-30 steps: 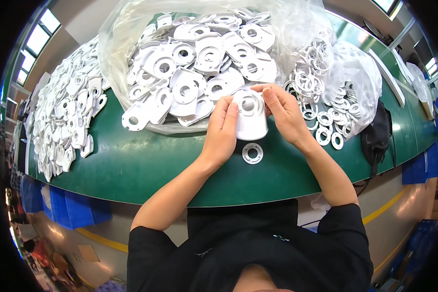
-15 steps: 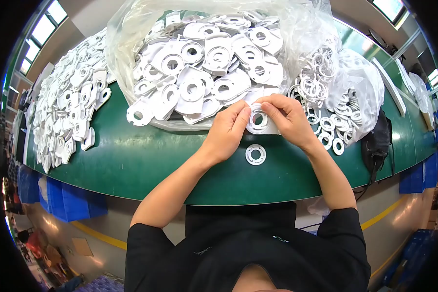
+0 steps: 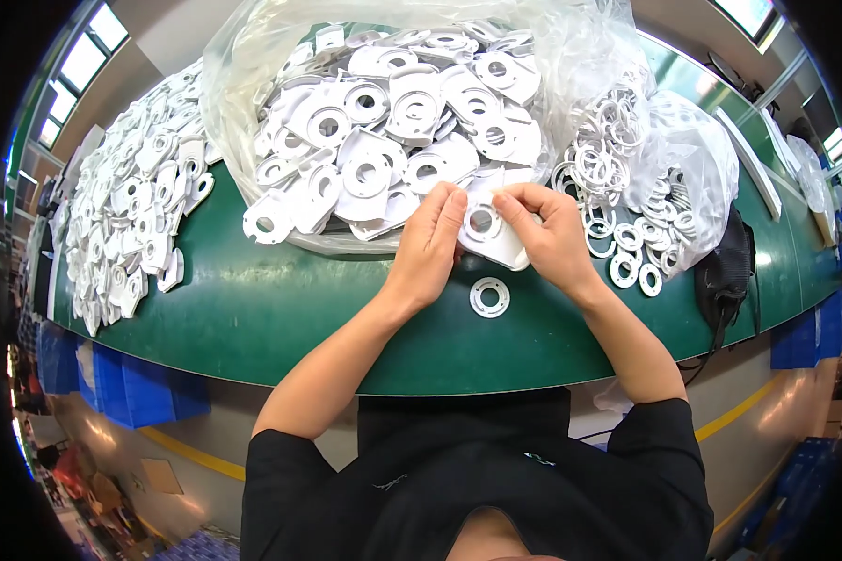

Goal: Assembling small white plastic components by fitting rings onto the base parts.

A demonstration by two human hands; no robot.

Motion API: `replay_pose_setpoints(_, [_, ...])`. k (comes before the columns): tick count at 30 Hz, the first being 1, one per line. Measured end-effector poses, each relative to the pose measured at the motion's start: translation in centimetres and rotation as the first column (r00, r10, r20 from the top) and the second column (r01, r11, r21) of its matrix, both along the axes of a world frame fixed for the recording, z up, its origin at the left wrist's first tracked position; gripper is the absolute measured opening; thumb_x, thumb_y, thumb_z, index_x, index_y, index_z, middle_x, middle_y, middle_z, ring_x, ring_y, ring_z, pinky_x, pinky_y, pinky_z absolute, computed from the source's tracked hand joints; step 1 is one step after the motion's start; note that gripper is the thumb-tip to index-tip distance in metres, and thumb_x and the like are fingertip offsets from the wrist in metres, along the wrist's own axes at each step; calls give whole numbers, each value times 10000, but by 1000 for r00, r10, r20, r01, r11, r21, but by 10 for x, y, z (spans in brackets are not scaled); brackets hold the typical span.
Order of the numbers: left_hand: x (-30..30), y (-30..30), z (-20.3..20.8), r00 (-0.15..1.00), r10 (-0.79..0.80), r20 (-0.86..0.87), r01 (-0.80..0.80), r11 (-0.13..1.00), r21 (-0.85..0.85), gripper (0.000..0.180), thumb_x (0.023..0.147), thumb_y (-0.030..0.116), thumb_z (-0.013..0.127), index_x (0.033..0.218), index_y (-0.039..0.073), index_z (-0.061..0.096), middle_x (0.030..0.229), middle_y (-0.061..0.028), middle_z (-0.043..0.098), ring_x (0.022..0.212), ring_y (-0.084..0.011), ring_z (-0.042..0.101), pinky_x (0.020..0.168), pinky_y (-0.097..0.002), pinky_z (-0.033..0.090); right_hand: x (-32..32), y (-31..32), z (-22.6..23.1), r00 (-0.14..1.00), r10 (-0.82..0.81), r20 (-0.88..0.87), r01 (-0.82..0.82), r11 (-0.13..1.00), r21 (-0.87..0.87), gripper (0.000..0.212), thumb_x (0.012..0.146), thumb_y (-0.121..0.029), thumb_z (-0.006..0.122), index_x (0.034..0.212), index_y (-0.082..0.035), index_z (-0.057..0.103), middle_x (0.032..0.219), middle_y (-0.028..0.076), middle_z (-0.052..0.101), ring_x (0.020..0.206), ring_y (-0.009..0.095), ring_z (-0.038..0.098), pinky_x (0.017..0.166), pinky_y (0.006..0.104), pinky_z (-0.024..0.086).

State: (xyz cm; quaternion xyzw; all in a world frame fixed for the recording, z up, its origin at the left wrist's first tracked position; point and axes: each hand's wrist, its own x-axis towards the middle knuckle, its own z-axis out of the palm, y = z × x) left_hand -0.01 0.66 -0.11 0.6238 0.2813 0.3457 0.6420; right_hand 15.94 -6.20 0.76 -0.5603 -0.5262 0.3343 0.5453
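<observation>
Between my two hands is a flat white plastic part (image 3: 502,247) with a round ringed opening and a straight-edged tab, tilted toward the lower right. My right hand (image 3: 554,238) grips its right side, thumb on the ring. At its left edge, my left hand (image 3: 424,251) has its thumb and fingers pressed together against the part; their exact contact is partly hidden. Just below, a loose white ring (image 3: 489,313) lies flat on the green table (image 3: 346,327). Beyond my hands, similar white parts (image 3: 365,173) fill a clear plastic bag (image 3: 229,103).
A heap of white tabbed parts (image 3: 126,206) covers the table's left side. On the right, white rings (image 3: 627,238) spill from a clear bag (image 3: 697,140), beside a black bag (image 3: 725,266). Blue bins (image 3: 131,379) stand below the left table edge.
The held part has turned, its tab swinging toward the lower right, and shifted slightly left. My left fingers have straightened along its edge. The loose ring stays put.
</observation>
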Motion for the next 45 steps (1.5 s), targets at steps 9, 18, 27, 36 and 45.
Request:
replay_pose_setpoints(9, [9, -16, -5, 977, 9, -215, 79, 915, 395, 389, 896, 146, 530, 1174, -42, 333, 810, -260, 620, 719, -421, 614, 624, -459, 469, -1, 10, -9, 927, -80, -366, 77, 997, -22, 204, 910, -214, 635, 862, -17, 614, 765, -3, 626, 672, 24, 532, 592, 175, 412])
replay_pose_setpoints(18, [-2, -4, -12, 872, -40, -488, 284, 854, 437, 531, 852, 233, 521, 1192, -113, 304, 761, -288, 607, 746, -462, 592, 669, -532, 454, 13, 5, 7, 990, 94, 104, -76, 983, -166, 275, 772, -15, 709, 1028, 32, 620, 848, 23, 646, 769, 65, 586, 683, 205, 475])
replay_pose_setpoints(27, [-1, -9, -12, 928, -315, -199, 352, 915, 196, 556, 886, 161, 511, 1347, -14, 254, 1145, -199, 545, 1006, -302, 569, 876, -376, 433, 19, 1, 8, 998, -45, 45, 48, 997, -61, 156, 924, -71, 573, 1031, 29, 626, 778, 5, 639, 668, 38, 556, 587, 179, 419])
replay_pose_setpoints(36, [2, -6, -18, 944, -182, -274, 275, 895, 351, 472, 873, 237, 526, 1191, -52, 330, 1031, -316, 575, 964, -462, 564, 833, -483, 436, 2, 6, 6, 955, -201, 219, 208, 978, -7, 235, 782, -123, 749, 892, 3, 584, 766, 43, 645, 653, 75, 582, 588, 213, 451])
replay_pose_setpoints(45, [3, -3, -7, 909, -402, -104, 405, 914, 0, 562, 941, 157, 476, 1422, 10, 225, 1326, -112, 436, 1212, -179, 444, 1016, -322, 361, 33, 1, 15, 994, 95, 59, -89, 990, -106, 287, 798, -28, 694, 1062, 42, 606, 920, 69, 673, 841, 100, 629, 723, 224, 502])
